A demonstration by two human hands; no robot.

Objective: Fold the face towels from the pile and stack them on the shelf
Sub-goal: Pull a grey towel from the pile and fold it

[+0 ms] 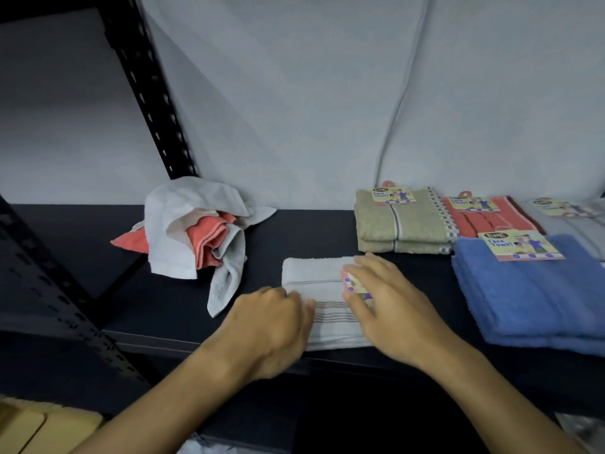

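Card label (520,245) on blue towel stack (530,296), shelf's right edge: "EWE Face Towel". Card (394,194) on olive stack (397,221): "Face Towel".

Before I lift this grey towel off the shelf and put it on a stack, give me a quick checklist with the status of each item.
1. Grey towel folded flat on the shelf: ok.
2. Left hand on its left edge: ok; its fingers are curled there.
3. Right hand over the label: ok, fingers straight.
4. Matching grey stack at far right: cannot tell, mostly out of frame.
5. Blue stack and olive stack lie tidy: ok.
6. Pile still holds unfolded towels: not ok, more to fold.
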